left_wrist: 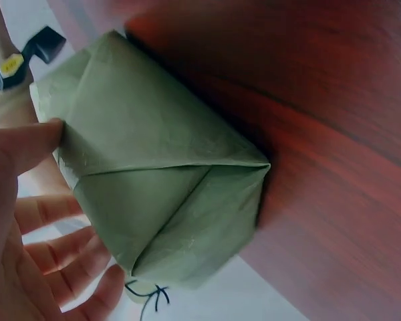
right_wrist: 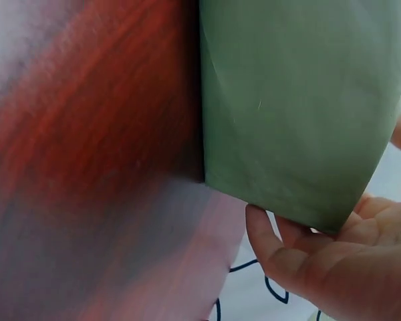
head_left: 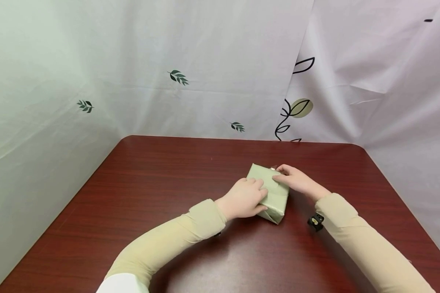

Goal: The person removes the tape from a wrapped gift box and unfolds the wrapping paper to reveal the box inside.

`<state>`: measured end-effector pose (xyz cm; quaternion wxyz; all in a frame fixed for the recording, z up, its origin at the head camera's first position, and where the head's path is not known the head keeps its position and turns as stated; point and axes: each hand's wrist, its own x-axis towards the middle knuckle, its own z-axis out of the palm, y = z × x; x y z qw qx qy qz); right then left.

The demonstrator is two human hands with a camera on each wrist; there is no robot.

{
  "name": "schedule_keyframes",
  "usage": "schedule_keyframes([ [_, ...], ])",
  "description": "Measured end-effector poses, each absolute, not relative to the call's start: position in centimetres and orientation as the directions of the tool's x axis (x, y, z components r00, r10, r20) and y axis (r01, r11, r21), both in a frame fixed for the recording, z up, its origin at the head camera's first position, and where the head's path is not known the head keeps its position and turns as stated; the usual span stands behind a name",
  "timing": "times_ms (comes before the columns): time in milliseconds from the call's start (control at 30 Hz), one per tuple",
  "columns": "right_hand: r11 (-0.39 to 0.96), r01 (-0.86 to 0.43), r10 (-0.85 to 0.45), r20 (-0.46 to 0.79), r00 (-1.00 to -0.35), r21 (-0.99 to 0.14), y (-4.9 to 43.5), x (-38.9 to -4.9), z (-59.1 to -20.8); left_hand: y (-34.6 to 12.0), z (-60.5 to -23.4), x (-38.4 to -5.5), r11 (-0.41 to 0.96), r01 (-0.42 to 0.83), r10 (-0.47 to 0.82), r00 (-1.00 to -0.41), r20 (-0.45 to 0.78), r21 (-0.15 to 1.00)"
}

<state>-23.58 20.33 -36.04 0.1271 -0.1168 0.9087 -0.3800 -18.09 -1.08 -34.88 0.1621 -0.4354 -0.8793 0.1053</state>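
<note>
A box-shaped package wrapped in light green paper (head_left: 277,194) lies on the table, right of the middle. My left hand (head_left: 243,198) rests on its top, fingers laid loosely over the paper. In the left wrist view the left thumb (left_wrist: 33,144) touches the package's edge, and a folded end of the wrapping (left_wrist: 187,214) shows diagonal creases. At the far right corner, my right hand (head_left: 297,179) holds the package, thumb on top and the other fingers bent round the far end. Those right fingers (right_wrist: 281,257) also show in the right wrist view, against the end's lower edge.
The dark red wooden table (head_left: 150,171) has rounded far corners. A white curtain (head_left: 220,49) with leaf prints hangs behind it and along both sides. A black strap device (head_left: 316,221) is on the right wrist.
</note>
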Motion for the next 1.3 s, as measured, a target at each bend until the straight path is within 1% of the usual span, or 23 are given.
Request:
schedule_keyframes([
  [300,0.67,-0.169,-0.394,-0.154,-0.906,-0.723,20.1,-24.9,-36.1,0.8,-35.5,-17.0,0.632,0.678,0.773,-0.589,0.236,-0.376],
  [400,0.67,-0.183,-0.411,-0.155,-0.898,-0.72,20.0,-25.3,-36.0,1.2,-35.4,-16.9,0.643,0.675,0.764,-0.602,0.233,-0.362],
  [500,0.673,-0.191,-0.419,-0.155,-0.895,-0.715,19.8,-25.4,-35.9,1.0,-34.8,-17.5,0.669,0.679,0.742,-0.635,0.215,-0.302],
  [567,0.679,-0.203,-0.424,-0.152,-0.893,-0.706,19.8,-25.5,-35.9,0.7,-34.4,-18.3,0.696,0.68,0.718,-0.668,0.197,-0.233],
  [667,0.689,-0.198,-0.424,-0.166,-0.89,-0.698,19.9,-25.5,-35.8,0.2,-34.2,-19.9,0.717,0.686,0.697,-0.698,0.167,-0.127],
  [733,0.691,-0.197,-0.429,-0.175,-0.886,-0.695,20.0,-25.4,-35.8,-0.2,-34.3,-21.1,0.711,0.702,0.701,-0.702,0.13,-0.044],
  [833,0.7,-0.193,-0.425,-0.183,-0.887,-0.688,20.2,-25.4,-35.7,-0.4,-34.6,-22.6,0.683,0.725,0.724,-0.688,0.057,0.085],
  [933,0.704,-0.201,-0.424,-0.177,-0.888,-0.681,20.2,-25.4,-35.7,-0.5,-34.8,-23.7,0.672,0.717,0.731,-0.682,-0.013,0.188],
  [1000,0.702,-0.201,-0.423,-0.174,-0.889,-0.683,20.2,-25.4,-35.7,-0.4,-34.9,-24.2,0.673,0.705,0.73,-0.682,-0.045,0.225],
  [1100,0.7,-0.198,-0.421,-0.173,-0.89,-0.686,20.1,-25.4,-35.8,-0.2,-34.7,-24.8,0.672,0.697,0.732,-0.676,-0.083,0.25],
  [1300,0.716,-0.184,-0.403,-0.183,-0.897,-0.674,20.2,-25.3,-35.9,0.0,-34.6,-25.3,0.661,0.708,0.745,-0.659,-0.106,0.249],
])
